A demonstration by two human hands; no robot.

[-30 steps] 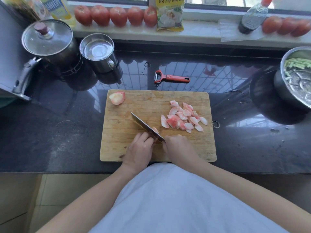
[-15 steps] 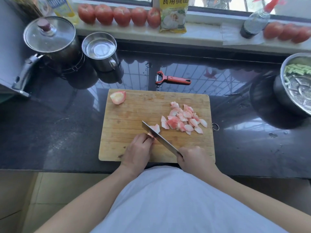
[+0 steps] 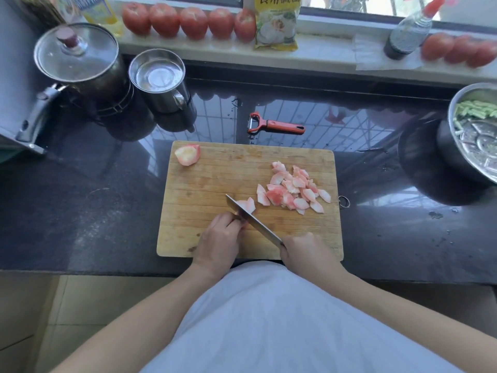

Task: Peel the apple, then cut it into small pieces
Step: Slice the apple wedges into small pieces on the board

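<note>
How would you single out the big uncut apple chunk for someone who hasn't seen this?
Find the wooden cutting board on the dark counter. At its far left corner lies the uncut apple chunk. It sits alone and is far bigger than any piece in the cut pile on the board's right side.

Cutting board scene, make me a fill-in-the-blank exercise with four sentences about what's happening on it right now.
1. The right hand grips the ____ by its handle.
2. The left hand steadies an apple piece on the wooden ____.
3. The pile of cut apple pieces lies to the ____ of the blade.
4. The red ____ lies on the counter beyond the board, untouched.

Missing words: knife; cutting board; right; peeler
</note>
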